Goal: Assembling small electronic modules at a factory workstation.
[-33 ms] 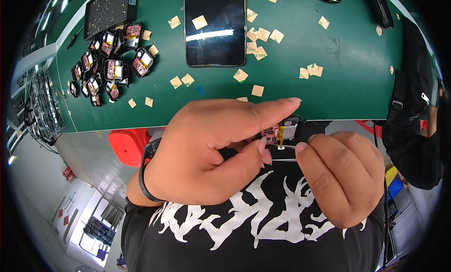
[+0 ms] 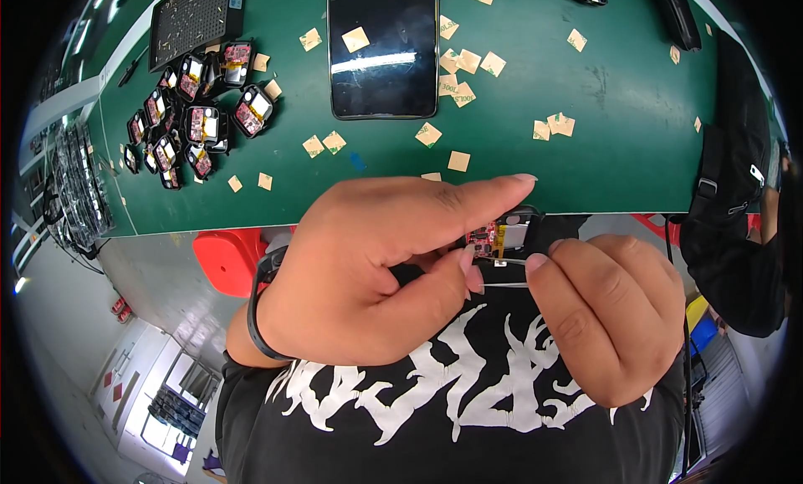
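Just off the table's near edge, my left hand (image 2: 376, 271) grips a small black-cased electronic device (image 2: 516, 230) by its left side. Its red circuit board, yellow tape and silver battery face up; the left part is hidden under my fingers. My left index finger stretches out above the case, while the thumb presses near the board. From the right, my right hand (image 2: 615, 312) pinches metal tweezers (image 2: 506, 285). One thin prong reaches a small white part (image 2: 500, 263) at the lower edge of the board; whether it grips that part I cannot tell.
Several similar open devices (image 2: 202, 124) lie piled at the left of the green table (image 2: 619, 170), beside a black perforated tray (image 2: 191, 24). A dark tablet (image 2: 385, 78) lies at the back middle, with paper squares (image 2: 458, 161) scattered around. A black bag (image 2: 728, 199) hangs at the right.
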A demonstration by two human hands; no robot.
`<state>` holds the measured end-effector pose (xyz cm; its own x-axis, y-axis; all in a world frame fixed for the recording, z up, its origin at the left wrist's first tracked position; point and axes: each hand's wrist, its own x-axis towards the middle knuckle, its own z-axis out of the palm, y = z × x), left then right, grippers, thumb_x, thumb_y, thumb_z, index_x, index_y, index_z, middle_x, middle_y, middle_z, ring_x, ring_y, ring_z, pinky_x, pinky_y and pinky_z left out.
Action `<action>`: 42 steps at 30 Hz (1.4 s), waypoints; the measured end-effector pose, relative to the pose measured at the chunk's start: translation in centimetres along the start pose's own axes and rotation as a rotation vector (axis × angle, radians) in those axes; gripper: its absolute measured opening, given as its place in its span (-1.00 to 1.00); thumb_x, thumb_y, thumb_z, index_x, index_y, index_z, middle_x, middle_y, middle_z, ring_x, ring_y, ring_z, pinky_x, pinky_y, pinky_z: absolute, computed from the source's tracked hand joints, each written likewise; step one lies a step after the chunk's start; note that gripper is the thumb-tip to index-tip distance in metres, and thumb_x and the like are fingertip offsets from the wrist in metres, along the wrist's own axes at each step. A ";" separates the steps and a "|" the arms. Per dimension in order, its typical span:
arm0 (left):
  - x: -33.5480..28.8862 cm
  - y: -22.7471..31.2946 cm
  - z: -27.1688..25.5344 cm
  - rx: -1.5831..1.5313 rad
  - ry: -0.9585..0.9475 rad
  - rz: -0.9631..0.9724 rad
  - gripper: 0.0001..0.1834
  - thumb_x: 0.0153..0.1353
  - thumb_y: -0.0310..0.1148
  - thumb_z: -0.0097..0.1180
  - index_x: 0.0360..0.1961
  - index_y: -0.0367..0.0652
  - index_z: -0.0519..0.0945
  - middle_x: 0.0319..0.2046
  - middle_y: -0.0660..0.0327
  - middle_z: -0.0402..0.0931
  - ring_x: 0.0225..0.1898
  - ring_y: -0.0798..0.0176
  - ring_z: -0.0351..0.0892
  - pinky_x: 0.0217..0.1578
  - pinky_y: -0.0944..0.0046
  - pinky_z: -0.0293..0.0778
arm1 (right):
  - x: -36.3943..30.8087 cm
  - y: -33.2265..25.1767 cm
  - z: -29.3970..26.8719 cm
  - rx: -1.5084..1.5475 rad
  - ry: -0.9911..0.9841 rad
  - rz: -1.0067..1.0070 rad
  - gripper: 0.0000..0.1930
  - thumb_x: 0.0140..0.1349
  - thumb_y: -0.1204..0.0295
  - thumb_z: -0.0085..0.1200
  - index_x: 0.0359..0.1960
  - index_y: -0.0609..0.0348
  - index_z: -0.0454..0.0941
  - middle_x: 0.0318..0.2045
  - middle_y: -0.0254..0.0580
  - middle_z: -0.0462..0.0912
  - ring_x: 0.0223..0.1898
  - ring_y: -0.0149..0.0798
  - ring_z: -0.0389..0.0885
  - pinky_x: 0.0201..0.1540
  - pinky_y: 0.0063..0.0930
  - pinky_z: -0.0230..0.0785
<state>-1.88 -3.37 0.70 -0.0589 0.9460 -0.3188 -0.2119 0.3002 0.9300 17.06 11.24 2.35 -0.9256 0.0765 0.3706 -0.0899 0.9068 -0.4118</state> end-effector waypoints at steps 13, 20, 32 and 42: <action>0.0 0.5 0.0 0.160 0.009 0.060 -0.41 0.18 -0.83 -0.07 0.27 -0.36 0.54 -0.24 0.08 0.67 -0.34 0.43 0.70 -0.30 0.48 0.63 | -0.1 -0.6 -0.8 0.001 0.006 0.073 -0.61 -0.31 0.49 0.23 -0.33 0.43 0.68 -0.43 -0.01 0.64 -0.54 -0.17 0.56 -0.58 -0.47 0.36; 0.0 0.5 0.1 0.120 -0.025 0.085 -0.41 0.18 -0.84 -0.08 0.28 -0.43 0.51 -0.20 0.04 0.66 -0.33 0.41 0.70 -0.26 0.45 0.64 | -0.2 -0.1 -0.3 -0.021 0.009 0.008 -0.60 -0.30 0.47 0.23 -0.32 0.42 0.68 -0.43 0.00 0.64 -0.53 -0.17 0.58 -0.57 -0.46 0.38; 0.0 0.6 -0.1 0.053 -0.068 0.032 -0.44 0.27 -0.80 -0.07 0.32 -0.45 0.45 -0.21 0.05 0.64 -0.29 0.41 0.68 -0.22 0.43 0.62 | -0.6 0.3 0.2 0.115 0.049 0.001 -0.62 -0.30 0.49 0.24 -0.34 0.45 0.68 -0.44 0.02 0.64 -0.56 -0.17 0.57 -0.59 -0.46 0.35; 0.1 0.5 0.0 0.024 -0.064 -0.022 -0.46 0.30 -0.78 -0.07 0.34 -0.46 0.42 -0.22 0.07 0.63 -0.29 0.42 0.65 -0.23 0.43 0.61 | -0.7 0.1 0.1 0.051 0.044 0.010 -0.62 -0.31 0.50 0.24 -0.34 0.45 0.68 -0.45 0.02 0.63 -0.55 -0.16 0.58 -0.59 -0.45 0.37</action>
<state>-2.00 -3.13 1.17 0.0080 0.9448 -0.3275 -0.1887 0.3230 0.9274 17.61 11.20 1.98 -0.9096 0.1047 0.4020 -0.1003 0.8837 -0.4571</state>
